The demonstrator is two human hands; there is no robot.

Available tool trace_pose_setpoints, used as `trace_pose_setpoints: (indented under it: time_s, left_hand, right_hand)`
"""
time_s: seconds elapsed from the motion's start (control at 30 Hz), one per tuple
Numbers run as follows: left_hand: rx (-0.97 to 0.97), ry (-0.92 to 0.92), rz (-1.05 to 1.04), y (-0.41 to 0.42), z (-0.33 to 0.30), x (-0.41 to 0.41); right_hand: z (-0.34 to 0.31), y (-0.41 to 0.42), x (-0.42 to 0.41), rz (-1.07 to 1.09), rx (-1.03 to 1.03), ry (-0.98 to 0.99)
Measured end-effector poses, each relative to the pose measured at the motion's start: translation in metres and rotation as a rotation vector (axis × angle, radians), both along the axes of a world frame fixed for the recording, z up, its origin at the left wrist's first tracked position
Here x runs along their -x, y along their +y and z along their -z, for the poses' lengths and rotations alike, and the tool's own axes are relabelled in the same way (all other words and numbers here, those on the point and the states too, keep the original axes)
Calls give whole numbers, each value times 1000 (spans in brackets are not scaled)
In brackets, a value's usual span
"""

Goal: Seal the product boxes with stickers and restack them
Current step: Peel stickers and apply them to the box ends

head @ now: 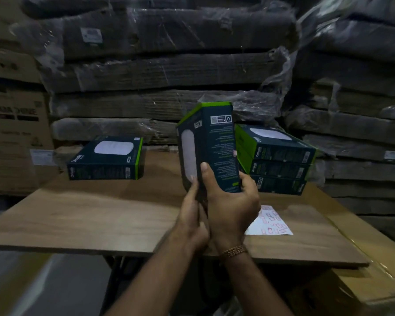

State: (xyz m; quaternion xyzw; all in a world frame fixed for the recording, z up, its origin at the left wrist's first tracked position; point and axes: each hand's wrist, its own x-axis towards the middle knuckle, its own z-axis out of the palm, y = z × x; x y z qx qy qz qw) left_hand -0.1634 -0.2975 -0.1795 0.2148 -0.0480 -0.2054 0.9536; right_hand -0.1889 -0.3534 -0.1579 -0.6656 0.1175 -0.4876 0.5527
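A product box [209, 144] is being held upright above the table [100, 213], gripped low by both hands: left hand [193, 215], right hand [232, 210], fingers [204, 176] curled round it. It is judged light, stiff, smooth; edges are being favoured for holding.

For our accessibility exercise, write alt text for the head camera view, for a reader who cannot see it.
Both hands, left hand and right hand, hold a dark green-edged product box upright above a wooden table. A single box lies at the left, a stack of boxes at the right, and a sticker sheet lies near the right hand.
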Motion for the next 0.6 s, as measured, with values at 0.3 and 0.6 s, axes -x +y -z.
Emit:
trace_pose_setpoints:
  time_s: [0.3, 0.6]
  left_hand:
    - [-208, -20, -79, -6, 21, -40]
    - [-402, -40, -327, -3, -21, -92]
  right_hand:
    - [-8, -49, -8, -276, -54, 196]
    - [-46, -127, -60, -271, 288, 84]
